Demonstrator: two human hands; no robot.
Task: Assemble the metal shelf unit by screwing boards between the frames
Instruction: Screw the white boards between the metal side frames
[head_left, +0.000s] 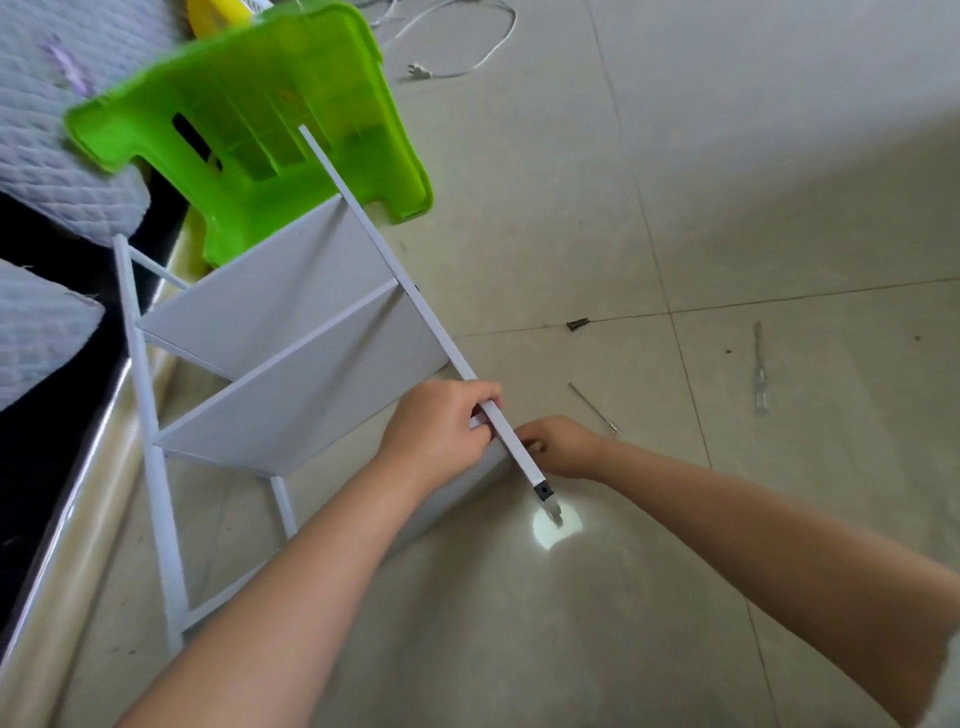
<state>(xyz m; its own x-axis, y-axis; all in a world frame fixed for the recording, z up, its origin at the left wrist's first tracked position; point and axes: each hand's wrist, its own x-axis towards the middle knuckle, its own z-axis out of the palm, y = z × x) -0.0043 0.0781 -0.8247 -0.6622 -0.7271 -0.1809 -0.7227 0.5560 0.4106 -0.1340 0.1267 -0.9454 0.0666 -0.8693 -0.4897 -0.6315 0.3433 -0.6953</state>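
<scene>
The white metal shelf unit (291, 353) lies on its side on the floor, stretching from the lower left up toward the middle. Two flat white boards (306, 395) already sit between its two ladder-like frames, one above the other in the view, set at a slant. The far frame (150, 415) runs along the left edge beside a pale, glossy rail. The near frame's square tube (395, 280) runs diagonally from the green stool down to a black end plug (543, 490) with a small metal foot.

The left hand (441, 431) curls its fingers round this tube from the left, close to its lower end. The right hand (563, 447) lies just beside the tube on its other side, fingertips tucked against it; whether they pinch anything cannot be told.

The floor (727, 208) is of large pale grey-beige tiles with thin dark joints, and a bright round patch of light lies under the tube's foot. An overturned lime-green plastic stool (249, 119) stands at the top left, next to quilted grey bedding (47, 156).

Smaller things lie apart on the tiles: a white cable with a plug (421, 73) at the top, a clear-handled screwdriver (760, 374) at the right, a thin metal rod (593, 408) near the right hand, and a dark screw (577, 325).

No writing can be read.
</scene>
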